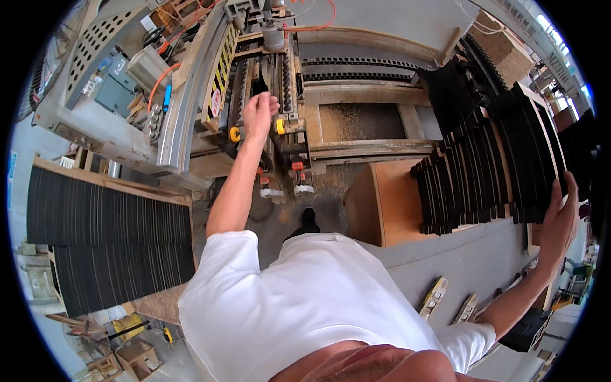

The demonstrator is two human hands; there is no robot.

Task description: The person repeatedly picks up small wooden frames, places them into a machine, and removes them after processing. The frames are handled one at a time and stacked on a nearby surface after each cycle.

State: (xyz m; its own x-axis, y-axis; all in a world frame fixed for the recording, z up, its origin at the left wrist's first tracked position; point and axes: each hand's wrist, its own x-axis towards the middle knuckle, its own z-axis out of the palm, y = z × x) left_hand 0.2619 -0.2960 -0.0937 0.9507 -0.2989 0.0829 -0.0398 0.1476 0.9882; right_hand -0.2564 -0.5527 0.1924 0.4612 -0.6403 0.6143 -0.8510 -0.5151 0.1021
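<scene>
Black, flat, thin slats (533,149) stood packed side by side in a large stack at my right, with the fingers of my right hand (561,213) at its near end. Those fingers were stretched long and parted from the thumb, wrapped around nothing that I could see. My left hand (259,114) was raised ahead of me, its fingers curled in narrow; I could not tell whether they pinched anything, because their inner side was hidden.

I judged a single slat to be stiff and fairly light, but a whole bunch heavy. The dark faces looked smooth enough to slide over one another, and the thin corners seemed likely to chip. One slat would best be taken by its opposite edges near the middle, a bunch by pressing flat palms against both ends.

Around my left hand ran the dark, beaded metal tracks (287,83) of a machine, with a round yellow knob (280,126) beside my wrist and a grey metal cylinder (273,38) beyond. Between the machine and the slats stood a brown, box-shaped wooden block (382,200). Farther out, on my left, sat another bank of black slats (108,210), in two rows.
</scene>
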